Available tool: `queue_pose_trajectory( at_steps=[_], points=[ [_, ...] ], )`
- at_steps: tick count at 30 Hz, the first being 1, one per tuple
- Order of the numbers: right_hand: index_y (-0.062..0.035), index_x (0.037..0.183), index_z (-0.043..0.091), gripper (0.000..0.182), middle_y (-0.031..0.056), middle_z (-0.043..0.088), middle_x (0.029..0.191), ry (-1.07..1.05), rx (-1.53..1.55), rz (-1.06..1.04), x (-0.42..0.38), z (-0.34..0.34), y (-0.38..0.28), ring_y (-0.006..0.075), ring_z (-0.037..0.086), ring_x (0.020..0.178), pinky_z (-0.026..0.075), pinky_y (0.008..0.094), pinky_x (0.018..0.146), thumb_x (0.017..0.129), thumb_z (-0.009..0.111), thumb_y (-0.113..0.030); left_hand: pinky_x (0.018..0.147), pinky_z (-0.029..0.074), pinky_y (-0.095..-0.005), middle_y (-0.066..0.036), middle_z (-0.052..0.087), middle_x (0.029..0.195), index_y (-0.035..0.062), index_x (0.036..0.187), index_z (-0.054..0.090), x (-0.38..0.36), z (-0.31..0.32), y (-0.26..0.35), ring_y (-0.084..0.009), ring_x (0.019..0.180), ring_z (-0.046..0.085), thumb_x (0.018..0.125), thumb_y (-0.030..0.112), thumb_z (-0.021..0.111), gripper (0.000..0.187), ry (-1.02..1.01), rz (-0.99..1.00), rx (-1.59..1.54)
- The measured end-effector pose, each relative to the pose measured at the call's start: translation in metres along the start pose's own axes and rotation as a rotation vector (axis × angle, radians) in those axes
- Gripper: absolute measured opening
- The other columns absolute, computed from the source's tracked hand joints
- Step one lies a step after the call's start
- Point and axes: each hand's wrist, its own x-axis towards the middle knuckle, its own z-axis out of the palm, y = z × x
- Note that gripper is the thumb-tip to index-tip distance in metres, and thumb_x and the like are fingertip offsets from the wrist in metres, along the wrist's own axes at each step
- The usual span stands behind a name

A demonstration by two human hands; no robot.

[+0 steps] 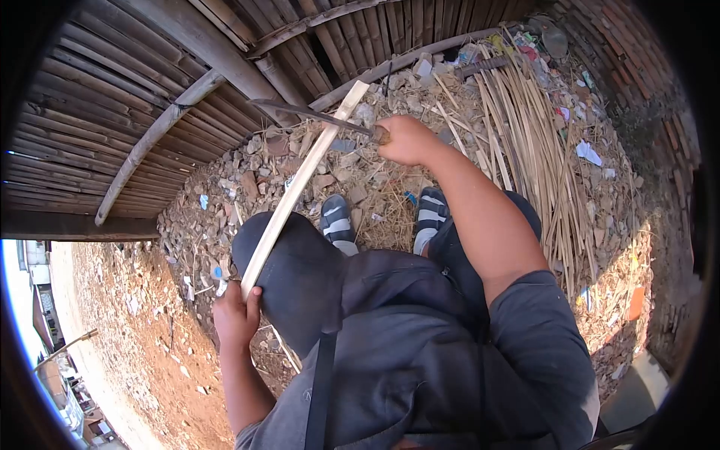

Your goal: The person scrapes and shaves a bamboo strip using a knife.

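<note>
My left hand (236, 313) is closed around the near end of a long pale bamboo strip (292, 193). The strip slants up and away across my left knee, and its far end rises past the blade. My right hand (407, 141) grips the short handle of a machete (319, 116). Its dark blade points left and crosses the strip near the far end; it appears to touch the strip there.
A large bundle of thin split bamboo strips (529, 142) lies on the ground to my right. A bamboo-slat wall (112, 112) stands ahead and left, a brick wall (626, 60) at right. Rubble, straw and litter cover the ground around my sandals (339, 219).
</note>
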Motion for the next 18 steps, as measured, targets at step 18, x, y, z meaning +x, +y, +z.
queue_pose_trajectory(
  at_steps=[18],
  points=[
    [-0.007,0.112,0.073,0.038,0.0196,0.074,0.104,0.237,-0.155,-0.104,-0.003,0.012,-0.003,0.04,0.071,0.096,0.057,0.049,0.087,0.077,0.071,-0.022,0.053,0.048,-0.053,-0.021,0.061,0.062,0.0054,0.084,0.053,0.0,0.003,-0.008,-0.0468,0.059,0.062,0.099,0.041,0.067,0.04,0.003,0.036,0.061]
  ],
)
